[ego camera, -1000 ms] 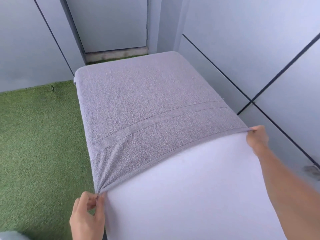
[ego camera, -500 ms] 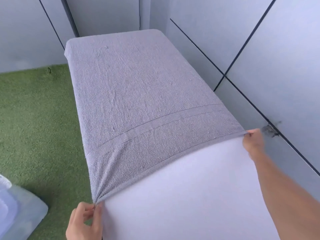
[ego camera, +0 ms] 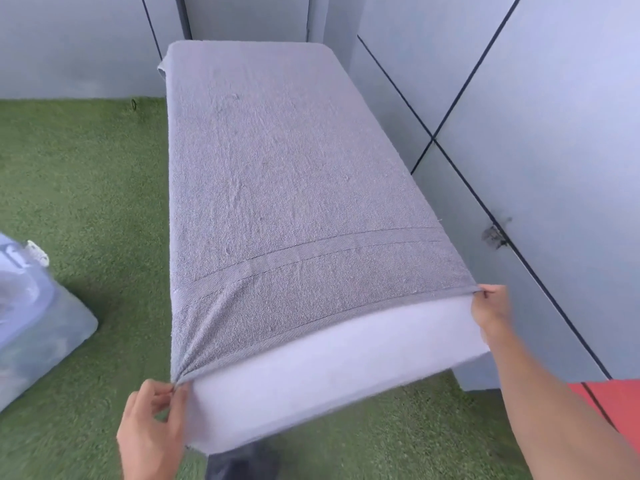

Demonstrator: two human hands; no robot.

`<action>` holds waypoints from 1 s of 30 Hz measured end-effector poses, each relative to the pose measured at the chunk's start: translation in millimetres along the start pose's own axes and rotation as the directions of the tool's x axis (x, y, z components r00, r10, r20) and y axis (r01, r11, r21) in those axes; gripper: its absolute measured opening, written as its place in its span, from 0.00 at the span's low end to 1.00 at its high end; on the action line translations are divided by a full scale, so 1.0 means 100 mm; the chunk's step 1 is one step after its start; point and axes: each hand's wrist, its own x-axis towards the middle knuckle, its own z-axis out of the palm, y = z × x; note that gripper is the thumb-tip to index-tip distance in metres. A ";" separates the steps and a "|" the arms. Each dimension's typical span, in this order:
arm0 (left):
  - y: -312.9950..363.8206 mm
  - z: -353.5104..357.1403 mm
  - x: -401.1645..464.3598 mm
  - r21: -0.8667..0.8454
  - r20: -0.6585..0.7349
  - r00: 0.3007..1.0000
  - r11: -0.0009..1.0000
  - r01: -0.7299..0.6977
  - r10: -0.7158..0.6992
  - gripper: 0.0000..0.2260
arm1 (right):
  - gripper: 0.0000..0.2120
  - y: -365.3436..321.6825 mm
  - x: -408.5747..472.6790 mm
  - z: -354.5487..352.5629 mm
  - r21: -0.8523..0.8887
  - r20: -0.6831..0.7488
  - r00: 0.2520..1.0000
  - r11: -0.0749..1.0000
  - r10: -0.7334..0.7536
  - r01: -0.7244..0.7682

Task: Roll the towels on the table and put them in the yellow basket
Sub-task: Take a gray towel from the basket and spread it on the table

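White table (ego camera: 346, 386) with grey towel (ego camera: 294, 188) spread flat over its top

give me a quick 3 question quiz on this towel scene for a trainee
1. True or false: the towel is already rolled up.
2. Which hand pinches the towel's near corner at the table's wall side?
A. left hand
B. right hand
C. neither
3. Fill in: the floor beside the table is green ____.

Key:
1. False. It lies spread flat over the table, with a woven band across its near end.
2. B. The left hand pinches the other near corner, where the cloth bunches into creases.
3. Turf.
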 end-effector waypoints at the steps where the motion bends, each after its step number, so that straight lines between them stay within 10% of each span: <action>1: 0.00 -0.03 -0.06 0.018 -0.005 1.000 1.000 0.006 -0.006 0.11 | 0.11 0.06 -0.03 -0.04 -0.001 0.015 1.000 1.000 -0.008 0.008; 7: 0.19 -0.15 -0.20 0.245 0.067 0.998 0.970 -0.003 -0.014 0.04 | 0.09 0.06 -0.26 -0.30 -0.324 0.115 0.974 0.919 -0.196 0.223; 11: 0.37 -0.01 -0.22 0.571 0.182 0.939 0.746 -0.343 0.292 0.11 | 0.17 -0.03 -0.44 -0.31 -0.473 0.288 0.798 0.646 -0.530 0.599; 21: 0.79 0.45 -0.23 0.531 0.205 0.927 0.760 -0.374 0.313 0.07 | 0.11 0.02 0.05 -0.45 -0.145 0.491 0.495 0.494 -0.716 0.858; 30: 0.58 0.17 -0.18 0.421 0.347 0.890 0.799 -0.429 0.295 0.07 | 0.10 0.06 0.38 -0.69 -0.059 0.737 0.398 0.535 -0.546 0.843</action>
